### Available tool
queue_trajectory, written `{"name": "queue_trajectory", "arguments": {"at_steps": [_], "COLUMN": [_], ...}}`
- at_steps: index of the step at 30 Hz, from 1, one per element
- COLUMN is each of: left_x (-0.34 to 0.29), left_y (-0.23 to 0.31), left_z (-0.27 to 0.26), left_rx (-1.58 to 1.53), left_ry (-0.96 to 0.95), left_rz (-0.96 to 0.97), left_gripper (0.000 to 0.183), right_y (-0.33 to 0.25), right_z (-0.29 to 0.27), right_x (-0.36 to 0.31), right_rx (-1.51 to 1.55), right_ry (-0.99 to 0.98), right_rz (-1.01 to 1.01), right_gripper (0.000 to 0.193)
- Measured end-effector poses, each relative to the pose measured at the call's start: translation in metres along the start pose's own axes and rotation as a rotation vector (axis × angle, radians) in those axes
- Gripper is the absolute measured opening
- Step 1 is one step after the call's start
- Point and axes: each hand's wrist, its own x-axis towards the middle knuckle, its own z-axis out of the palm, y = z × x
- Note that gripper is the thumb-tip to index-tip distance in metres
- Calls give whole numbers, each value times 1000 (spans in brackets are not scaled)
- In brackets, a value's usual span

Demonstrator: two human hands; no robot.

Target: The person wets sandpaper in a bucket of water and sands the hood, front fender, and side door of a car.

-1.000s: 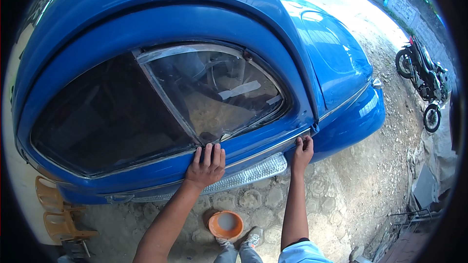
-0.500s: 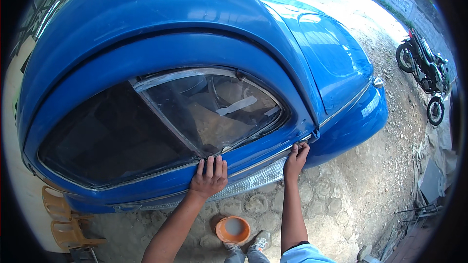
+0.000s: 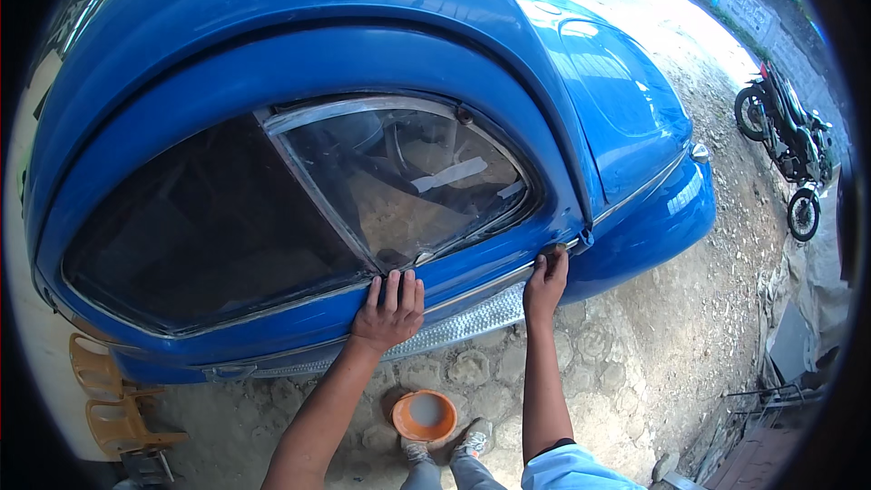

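Observation:
A blue rounded car (image 3: 363, 63) fills most of the view, its side facing me. My left hand (image 3: 390, 310) lies on the door just below the side window (image 3: 408, 181), fingers stretched out and the tips near the sill. Farther right, my right hand (image 3: 546, 286) is closed in a pinch at the front end of the chrome trim strip (image 3: 494, 283), by the door's front edge. Something small and brownish shows at its fingertips, too hidden to name. Pale tape (image 3: 451, 174) is visible on the window's front part.
An orange bucket (image 3: 399, 416) of greyish liquid stands by my feet on the stone paving. A ridged running board (image 3: 481, 320) runs below the door. Orange chairs (image 3: 95, 367) stand at lower left, a motorcycle (image 3: 787, 141) at far right.
The view has shifted a little, so the car's window sits higher. My left hand stays on the door; my right hand stays pinched at the trim's front end, with a slight turn.

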Motion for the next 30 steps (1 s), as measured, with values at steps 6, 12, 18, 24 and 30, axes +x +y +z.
{"name": "queue_trajectory", "arguments": {"at_steps": [6, 12, 18, 24, 30], "left_x": [-10, -4, -20, -192, -281], "left_y": [-6, -10, -17, -114, -201], "left_z": [-3, -6, -38, -103, -141], "left_rx": [3, -50, -559, -382, -291], "left_ry": [-10, -14, -136, -194, -282], "left_rz": [-11, -42, -233, -448, -541], "left_gripper": [49, 51, 59, 58, 56], "right_y": [-41, -57, -19, -90, -126], "right_z": [39, 28, 20, 89, 114], "right_x": [-87, -74, -47, -193, -220], "right_rx": [-122, -101, -134, -89, -184], "right_ry": [-293, -618, -17, -548, -709], "right_rz": [-189, -539, -189, -492, -830], "right_gripper": [19, 16, 11, 16, 20]}}
